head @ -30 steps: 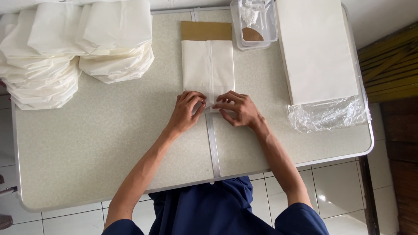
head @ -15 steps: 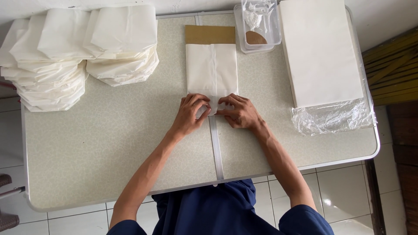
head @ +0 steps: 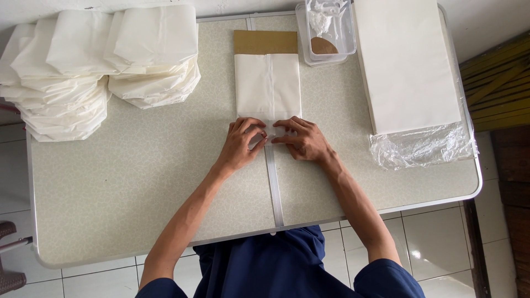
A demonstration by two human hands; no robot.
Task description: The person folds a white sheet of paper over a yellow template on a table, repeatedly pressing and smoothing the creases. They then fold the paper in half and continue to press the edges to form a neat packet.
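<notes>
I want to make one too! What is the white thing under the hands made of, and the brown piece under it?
The white bag looks like thin matte paper: it lies flat with a crisp centre seam. The brown board looks like plain cardboard, stiff and dull.
</notes>
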